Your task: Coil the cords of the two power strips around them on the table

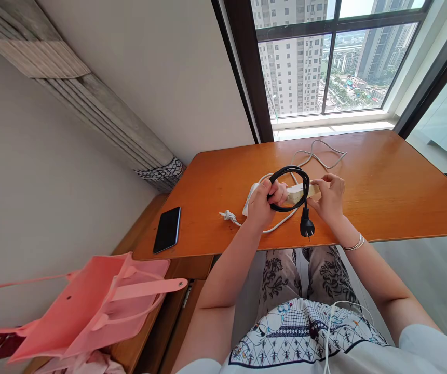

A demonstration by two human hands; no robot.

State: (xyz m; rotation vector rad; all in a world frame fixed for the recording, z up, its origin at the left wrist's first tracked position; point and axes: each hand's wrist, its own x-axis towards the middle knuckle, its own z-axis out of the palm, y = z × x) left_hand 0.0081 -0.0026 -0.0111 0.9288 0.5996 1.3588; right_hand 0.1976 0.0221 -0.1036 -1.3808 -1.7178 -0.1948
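My left hand [264,202] is closed around a coiled black power cord [288,209], held above the table near its front edge. The cord's black plug [307,227] hangs down from the coil with its prongs pointing down. Behind the coil is a pale, cream-white block [295,193]; its exact kind is unclear. The fingers and thumb of my right hand [329,196] pinch the block's right end. Partly hidden behind my left hand lies a white power strip [247,200]. Its white cable ends in a white plug [229,216] on the table.
A thin white cable [326,165] loops across the back of the wooden table [394,192]. Towards the left edge lies a dark phone [167,230]. An open pink bag [102,306] stands at the lower left. The window [324,67] is beyond the table.
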